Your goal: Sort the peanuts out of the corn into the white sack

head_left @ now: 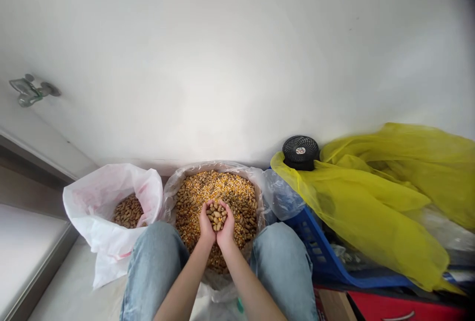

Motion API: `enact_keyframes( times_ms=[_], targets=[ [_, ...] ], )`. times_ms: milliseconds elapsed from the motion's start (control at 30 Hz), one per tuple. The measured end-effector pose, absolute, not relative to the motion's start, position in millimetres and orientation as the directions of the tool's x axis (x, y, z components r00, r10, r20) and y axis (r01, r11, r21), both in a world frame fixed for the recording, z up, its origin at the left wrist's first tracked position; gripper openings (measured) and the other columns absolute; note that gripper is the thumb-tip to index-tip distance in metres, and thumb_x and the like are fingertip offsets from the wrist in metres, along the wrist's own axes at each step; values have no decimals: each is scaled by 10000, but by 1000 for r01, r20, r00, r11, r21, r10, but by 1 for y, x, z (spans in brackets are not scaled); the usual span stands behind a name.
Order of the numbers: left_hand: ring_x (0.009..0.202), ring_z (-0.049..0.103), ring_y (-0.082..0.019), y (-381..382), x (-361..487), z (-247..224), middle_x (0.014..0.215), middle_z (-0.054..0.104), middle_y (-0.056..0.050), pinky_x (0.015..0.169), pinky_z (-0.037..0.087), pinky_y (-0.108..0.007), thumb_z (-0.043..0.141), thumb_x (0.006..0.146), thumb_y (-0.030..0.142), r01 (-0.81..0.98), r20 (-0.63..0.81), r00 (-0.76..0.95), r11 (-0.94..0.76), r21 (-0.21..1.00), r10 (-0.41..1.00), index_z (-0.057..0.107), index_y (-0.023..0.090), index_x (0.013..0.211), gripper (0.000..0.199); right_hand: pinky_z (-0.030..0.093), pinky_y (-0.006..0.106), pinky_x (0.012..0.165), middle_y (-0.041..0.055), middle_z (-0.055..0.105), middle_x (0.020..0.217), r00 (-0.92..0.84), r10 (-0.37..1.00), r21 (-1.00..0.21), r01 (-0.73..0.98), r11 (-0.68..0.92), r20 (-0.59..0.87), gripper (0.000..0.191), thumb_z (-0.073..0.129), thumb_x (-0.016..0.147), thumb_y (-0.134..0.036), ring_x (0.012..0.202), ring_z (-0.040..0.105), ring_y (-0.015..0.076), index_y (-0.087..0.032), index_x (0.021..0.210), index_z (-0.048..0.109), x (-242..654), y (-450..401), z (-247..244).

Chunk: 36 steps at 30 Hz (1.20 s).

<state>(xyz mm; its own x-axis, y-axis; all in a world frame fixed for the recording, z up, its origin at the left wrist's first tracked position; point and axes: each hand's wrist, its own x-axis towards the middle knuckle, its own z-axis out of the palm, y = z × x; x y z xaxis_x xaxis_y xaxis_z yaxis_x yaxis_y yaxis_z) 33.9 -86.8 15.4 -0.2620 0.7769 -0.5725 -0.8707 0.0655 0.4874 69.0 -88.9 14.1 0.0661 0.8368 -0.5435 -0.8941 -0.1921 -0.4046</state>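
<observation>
Working left to right from my feed: a metal fitting [29, 91] sits on the wall, and below it a white bag [92, 217] stands open on a pile of peanuts [128, 211] in their shells. Right against it is a clear sack [172, 192], brimming with corn kernels [241, 217] with more peanuts mixed through them. The sack sits between my jeans-clad knees [154, 256].

Over the sack, the left hand [207, 227] and right hand [227, 227] are together, palms up and cupped, with a handful of peanuts [216, 215] heaped in them just above the kernels. It's a cradle, not a clamp: the edges of the hands meet and the fingers curl up around the pile. These look light, dry and hard-shelled, likely to roll through any gap and perhaps crack under a hard squeeze, so I'd judge them best held from underneath.

Further right, a black fan [300, 153] sits by a yellow plastic sheet [378, 197], which is draped over a blue crate [315, 247].
</observation>
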Motion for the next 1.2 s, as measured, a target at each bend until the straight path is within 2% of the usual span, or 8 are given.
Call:
enact_keyframes(
  times_ms=[133, 300, 400, 533, 667, 833, 1000, 1200],
  targets=[
    [620, 586, -122, -80, 35, 53, 678, 616, -5, 696, 455, -270, 485, 686, 211, -907, -567, -189, 79, 414, 801, 576, 164, 699, 104, 482, 263, 712, -36, 665, 708, 70, 850, -403, -899, -173, -522, 113, 569, 612, -237, 685, 610, 120, -193, 712, 598, 76, -81, 47],
    [608, 581, -121, -63, 34, 75, 646, 603, 3, 695, 458, -266, 511, 666, 212, -899, -498, -178, 66, 433, 849, 565, 166, 663, 71, 486, 254, 713, -37, 661, 682, 90, 854, -370, -920, -125, -513, 87, 542, 627, -232, 674, 609, 116, -191, 681, 597, 76, -65, 71],
    [641, 586, -124, -50, 33, 73, 680, 611, -5, 701, 456, -259, 514, 665, 212, -891, -476, -168, 74, 448, 863, 570, 167, 678, 73, 491, 266, 706, -23, 667, 696, 43, 866, -362, -918, -163, -498, 106, 558, 614, -223, 675, 613, 128, -186, 703, 603, 74, -53, 75],
    [632, 585, -124, -34, 32, 64, 690, 611, -13, 706, 455, -265, 487, 685, 237, -878, -514, -199, 81, 471, 835, 575, 170, 685, 110, 494, 286, 712, -4, 672, 732, 12, 866, -384, -899, -210, -501, 148, 564, 615, -249, 706, 619, 148, -183, 740, 609, 74, -40, 70],
    [658, 588, -132, -22, 32, 52, 702, 610, -12, 711, 453, -274, 447, 702, 253, -902, -553, -212, 56, 428, 805, 567, 183, 685, 140, 490, 259, 719, 5, 670, 745, 68, 862, -426, -887, -178, -502, 161, 528, 642, -287, 727, 616, 135, -170, 716, 611, 75, -26, 54],
    [659, 586, -122, -10, 38, 45, 713, 611, -10, 752, 441, -272, 435, 707, 237, -916, -603, -223, 48, 399, 766, 564, 186, 692, 140, 486, 243, 711, -17, 658, 701, 48, 850, -426, -879, -213, -525, 112, 552, 629, -249, 676, 606, 113, -189, 711, 597, 74, -6, 40],
    [661, 584, -134, 2, 41, 47, 696, 603, -3, 762, 439, -290, 459, 687, 256, -934, -657, -192, 69, 350, 729, 561, 199, 675, 117, 487, 274, 705, -21, 646, 670, 61, 821, -412, -884, -220, -567, 135, 519, 652, -298, 649, 600, 124, -194, 695, 595, 77, 6, 40],
    [633, 567, -130, 10, 40, 52, 654, 588, 2, 736, 438, -288, 464, 681, 259, -939, -655, -190, 60, 339, 731, 542, 190, 634, 114, 473, 275, 728, -18, 637, 662, 86, 841, -422, -889, -178, -535, 149, 503, 666, -306, 667, 591, 125, -181, 657, 584, 79, 10, 47]
  ],
)
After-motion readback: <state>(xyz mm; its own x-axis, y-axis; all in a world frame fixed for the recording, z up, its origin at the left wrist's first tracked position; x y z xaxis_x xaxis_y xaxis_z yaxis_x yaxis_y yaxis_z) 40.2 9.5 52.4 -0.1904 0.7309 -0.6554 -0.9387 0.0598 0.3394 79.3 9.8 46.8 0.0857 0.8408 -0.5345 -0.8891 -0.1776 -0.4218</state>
